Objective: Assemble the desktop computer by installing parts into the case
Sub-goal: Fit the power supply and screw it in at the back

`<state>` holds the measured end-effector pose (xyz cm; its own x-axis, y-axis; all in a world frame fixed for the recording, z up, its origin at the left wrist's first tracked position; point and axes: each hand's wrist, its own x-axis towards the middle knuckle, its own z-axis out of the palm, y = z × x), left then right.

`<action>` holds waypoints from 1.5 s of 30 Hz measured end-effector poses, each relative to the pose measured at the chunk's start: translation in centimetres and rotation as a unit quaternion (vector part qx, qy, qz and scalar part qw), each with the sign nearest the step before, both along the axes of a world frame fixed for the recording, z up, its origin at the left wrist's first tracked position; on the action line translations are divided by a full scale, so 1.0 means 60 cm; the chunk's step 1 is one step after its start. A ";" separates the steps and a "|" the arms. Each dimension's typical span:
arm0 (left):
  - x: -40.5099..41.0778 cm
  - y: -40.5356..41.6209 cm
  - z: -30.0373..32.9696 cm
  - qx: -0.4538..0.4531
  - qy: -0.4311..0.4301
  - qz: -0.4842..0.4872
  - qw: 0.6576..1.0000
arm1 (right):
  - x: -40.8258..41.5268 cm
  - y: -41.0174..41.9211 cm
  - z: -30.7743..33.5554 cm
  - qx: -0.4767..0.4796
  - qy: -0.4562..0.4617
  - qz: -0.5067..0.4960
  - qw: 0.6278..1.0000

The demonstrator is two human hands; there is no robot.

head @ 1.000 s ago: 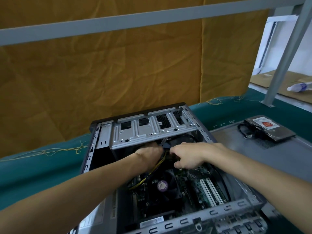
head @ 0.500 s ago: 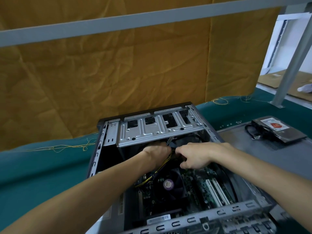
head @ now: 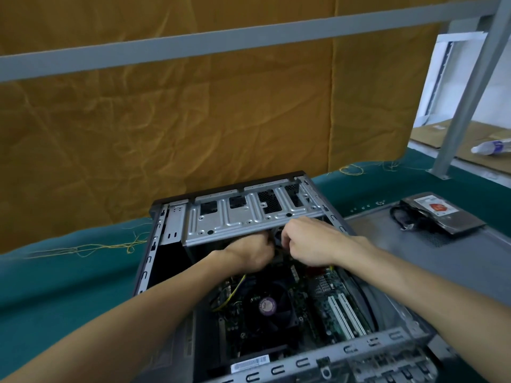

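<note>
Your left hand [head: 250, 251] and right hand [head: 309, 244] sit knuckle to knuckle inside the open case [head: 154, 244], just under the near edge of the drive cage [head: 243, 219]. Both hands have their fingers curled inward around something dark in the narrow gap between them; it looks like a cable [head: 277, 239] or a connector, but your fingers hide most of it and you cannot tell exactly what each hand grips. Your right knuckles touch or nearly touch the cage's lower lip.

Below your left wrist a yellow wire [head: 235, 293] runs down toward the board [head: 323, 288]. The fan [head: 266, 305], with its round purple label, lies below both hands, nearer to you. Below your right forearm two white slots [head: 344, 313] run along the board.

Well off to the right of your right hand, outside the case, a hard drive [head: 442, 214] lies flat on a grey panel [head: 414, 252], with a black cord [head: 399, 219] curled just beside its left edge. Farther right and beyond, a plastic bottle [head: 490, 146] lies on its side on cardboard [head: 431, 136]. Green cloth [head: 55, 286] covers the bench to the left of your left arm.
</note>
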<state>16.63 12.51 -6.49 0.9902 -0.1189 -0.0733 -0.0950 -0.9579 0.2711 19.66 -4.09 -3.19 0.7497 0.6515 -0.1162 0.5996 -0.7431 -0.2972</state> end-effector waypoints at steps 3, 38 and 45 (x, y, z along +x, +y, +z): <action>0.009 -0.011 -0.008 0.003 0.044 -0.027 0.999 | 0.003 -0.002 0.000 0.000 -0.031 -0.012 0.999; 0.015 0.018 -0.017 0.171 0.064 -0.085 0.979 | 0.036 -0.027 0.022 0.108 -0.038 -0.249 0.962; -0.001 0.022 -0.001 0.212 0.052 -0.051 0.975 | 0.036 -0.027 0.021 0.106 -0.042 -0.248 0.962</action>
<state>16.56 13.83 -6.56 0.9591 -0.1543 -0.2375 -0.1895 -0.9728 -0.1334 21.82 -5.72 -1.94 0.9753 0.2142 0.0545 0.2161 -0.8722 -0.4389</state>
